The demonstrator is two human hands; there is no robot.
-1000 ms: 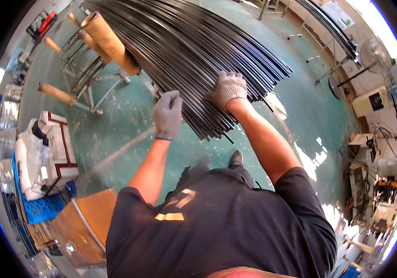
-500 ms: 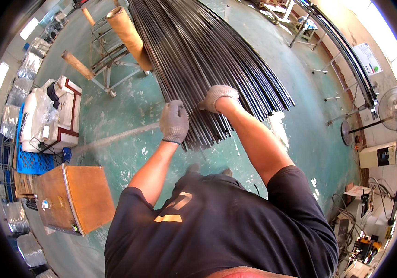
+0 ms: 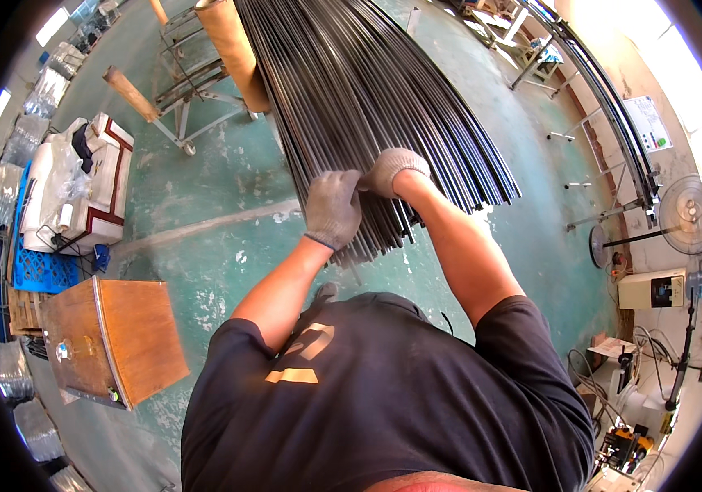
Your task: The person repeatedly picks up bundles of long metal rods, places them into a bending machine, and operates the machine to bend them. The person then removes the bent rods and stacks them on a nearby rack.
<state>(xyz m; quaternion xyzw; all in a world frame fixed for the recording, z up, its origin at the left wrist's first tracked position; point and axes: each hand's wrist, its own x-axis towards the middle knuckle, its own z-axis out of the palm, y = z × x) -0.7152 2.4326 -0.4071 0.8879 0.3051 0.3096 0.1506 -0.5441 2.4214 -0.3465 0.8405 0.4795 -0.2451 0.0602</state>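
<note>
Over the dark rods [image 3: 355,98], left hand [image 3: 333,205] beside right hand [image 3: 394,171].

At my eight o'clock I see a brown wooden cabinet [image 3: 142,328] on the worn green floor [image 3: 220,254]. Round at nine there's a blue plastic crate [image 3: 49,271] just beside a white boxy piece [image 3: 109,164] with dark red edging and clear plastic [image 3: 60,176] draped on it. Toward my two o'clock, a whiteboard [image 3: 647,125] is on the wall. At three I have a standing fan [image 3: 685,215] and, near it, a beige box [image 3: 652,289]; at four, tangled cables [image 3: 588,381] and a yellow-and-black tool [image 3: 631,447].
</note>
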